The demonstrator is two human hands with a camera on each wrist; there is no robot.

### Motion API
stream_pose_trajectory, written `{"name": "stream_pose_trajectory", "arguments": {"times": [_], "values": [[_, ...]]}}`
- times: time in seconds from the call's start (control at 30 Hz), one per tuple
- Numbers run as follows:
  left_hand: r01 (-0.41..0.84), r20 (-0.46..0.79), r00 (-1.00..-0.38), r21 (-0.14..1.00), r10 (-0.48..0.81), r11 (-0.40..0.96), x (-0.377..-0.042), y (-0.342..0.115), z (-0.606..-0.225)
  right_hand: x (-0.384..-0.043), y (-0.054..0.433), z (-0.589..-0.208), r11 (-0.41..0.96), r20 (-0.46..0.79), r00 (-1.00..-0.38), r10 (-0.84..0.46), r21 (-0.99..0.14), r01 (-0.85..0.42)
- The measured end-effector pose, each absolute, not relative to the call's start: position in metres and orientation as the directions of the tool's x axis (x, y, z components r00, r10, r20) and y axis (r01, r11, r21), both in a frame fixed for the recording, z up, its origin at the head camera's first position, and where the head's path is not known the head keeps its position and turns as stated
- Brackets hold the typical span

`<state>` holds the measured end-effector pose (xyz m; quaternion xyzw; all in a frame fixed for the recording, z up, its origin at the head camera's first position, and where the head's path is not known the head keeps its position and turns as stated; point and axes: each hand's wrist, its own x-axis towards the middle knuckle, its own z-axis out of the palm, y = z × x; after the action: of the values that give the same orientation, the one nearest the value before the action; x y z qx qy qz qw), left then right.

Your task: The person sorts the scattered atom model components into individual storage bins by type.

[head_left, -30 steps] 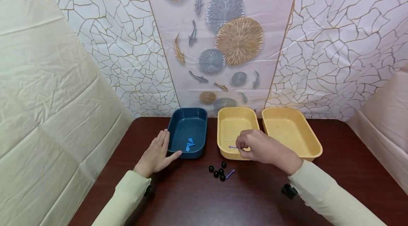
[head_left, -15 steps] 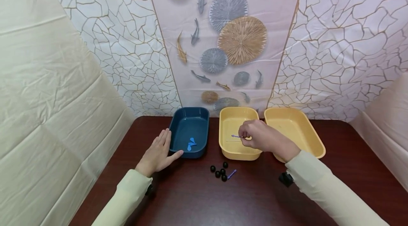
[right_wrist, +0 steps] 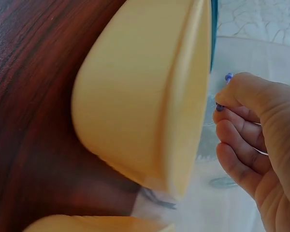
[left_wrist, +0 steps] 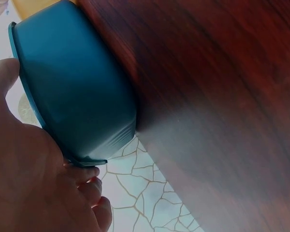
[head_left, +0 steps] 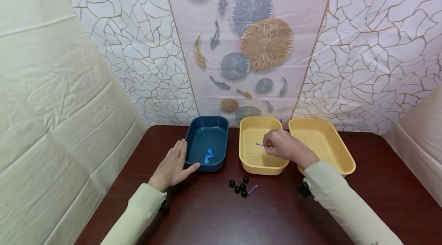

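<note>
Purple sticks [head_left: 253, 189], two, one in right hand [head_left: 284, 147]; black pieces [head_left: 243, 186], five.

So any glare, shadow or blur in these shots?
Head view: soft sheen on the table near the bottom edge; left wrist: pale glare on that table, the left hand darkly lit; right wrist: the middle yellow tray looks slightly blurred.

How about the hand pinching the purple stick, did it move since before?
Yes. In the head view, the right hand, pinching the purple stick, has moved toward the far end of the middle yellow tray.
</note>
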<state>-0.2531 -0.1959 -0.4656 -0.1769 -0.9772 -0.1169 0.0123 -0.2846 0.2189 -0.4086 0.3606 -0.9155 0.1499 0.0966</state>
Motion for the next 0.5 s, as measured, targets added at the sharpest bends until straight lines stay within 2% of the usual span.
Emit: {"name": "stream_pose_trajectory", "arguments": {"times": [0.27, 0.5], "values": [[0.345, 0.055, -0.938, 0.223, 0.342, 0.912, -0.253, -0.195, -0.466, -0.306, 0.218, -0.436, 0.705, 0.231, -0.756, -0.613, -0.271, -0.655], [0.346, 0.063, -0.938, 0.223, 0.340, 0.912, -0.253, -0.196, -0.465, -0.315, 0.213, -0.451, 0.755, 0.157, -0.814, -0.560, -0.308, -0.579]]}}
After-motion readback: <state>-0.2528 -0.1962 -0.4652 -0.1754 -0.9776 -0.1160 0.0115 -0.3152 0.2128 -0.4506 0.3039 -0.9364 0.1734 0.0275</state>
